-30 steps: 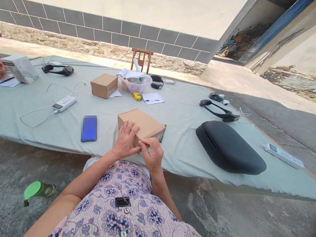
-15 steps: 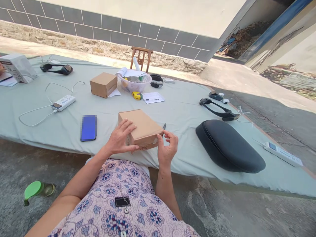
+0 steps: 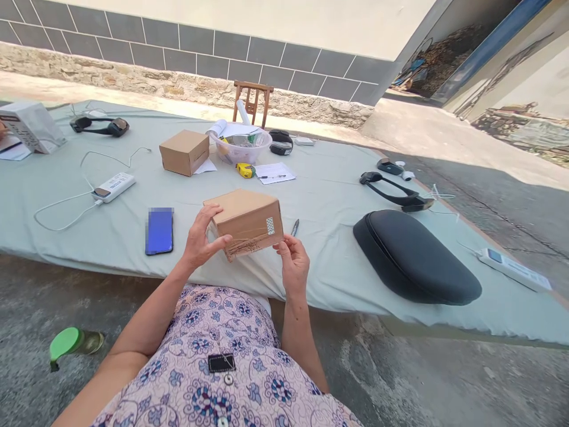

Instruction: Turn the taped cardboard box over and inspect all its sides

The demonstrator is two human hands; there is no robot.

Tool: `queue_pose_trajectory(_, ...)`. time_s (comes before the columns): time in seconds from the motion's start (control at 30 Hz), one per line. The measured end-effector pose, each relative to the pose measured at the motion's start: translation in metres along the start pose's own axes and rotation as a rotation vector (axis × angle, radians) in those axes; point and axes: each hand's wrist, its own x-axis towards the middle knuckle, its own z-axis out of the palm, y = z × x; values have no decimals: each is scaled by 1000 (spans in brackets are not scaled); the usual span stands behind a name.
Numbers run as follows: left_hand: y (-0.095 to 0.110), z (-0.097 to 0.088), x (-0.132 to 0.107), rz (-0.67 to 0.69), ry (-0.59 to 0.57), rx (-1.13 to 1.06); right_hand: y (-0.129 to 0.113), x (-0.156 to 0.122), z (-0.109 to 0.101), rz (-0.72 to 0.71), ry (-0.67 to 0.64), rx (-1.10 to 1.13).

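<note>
"Shirt fabric point(image 3: 249, 376) with a floral print comes nearest. What lies past it?"

"A green-lidded bottle point(image 3: 67, 343) on the ground to the left, then the near edge of the cloth-covered table point(image 3: 326, 276)."

"And the hands?"

"The left hand point(image 3: 198, 242) grasps a cardboard box point(image 3: 244, 228), thumb on its near side, fingers over its upper left edge. The right hand point(image 3: 295, 264) pinches the box's lower right corner between thumb and finger."

"So where is the box?"

"By the middle of the table's near edge, tilted, with a patterned label point(image 3: 270, 226) and dark markings facing the person. I can't tell whether it touches the cloth."

"What else is along that edge?"

"A white device point(image 3: 515, 271) with a small display by the right edge, a smooth black case point(image 3: 418, 258), a phone point(image 3: 159, 232) left of the box, and a dark pen point(image 3: 295, 227) just beside the right hand."

"Farther back?"

"A black headset point(image 3: 415, 203) near the right edge, a white power bank point(image 3: 114, 188) on the left, a paper sheet point(image 3: 284, 169), a yellow tape measure point(image 3: 245, 170), a closed brown carton point(image 3: 184, 153) and a plastic basin point(image 3: 242, 156) of oddments."

"Beyond those?"

"A second headset point(image 3: 118, 127) towards the far edge, left, and, past that edge, a wooden chair point(image 3: 253, 88)."
</note>
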Motion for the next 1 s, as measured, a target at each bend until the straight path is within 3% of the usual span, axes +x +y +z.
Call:
queue_pose_trajectory(0.1, 5, 1, 0, -112, 98, -92, 2, -7, 11, -55, -68, 12)
queue_pose_trajectory(0.3, 13, 19, -7, -300, 187, -280, -7, -21, 34, -298, -113, -167)
queue_pose_trajectory(0.4, 15, 25, -9, -375, 174, -275, -13, -24, 34, -383, -81, -294)
queue_pose_trajectory(0.57, 21, 23, -10, -332, 102, -144, -18, -25, 33, -407, -29, -389)
queue_pose_trajectory(0.77, 26, 21, -11, -262, 47, -25, -24, -26, 31, -363, -20, -355)
queue_pose_trajectory(1.0, 20, 18, -9, -280, 123, -115, -10, -21, 30, -367, -40, -340)
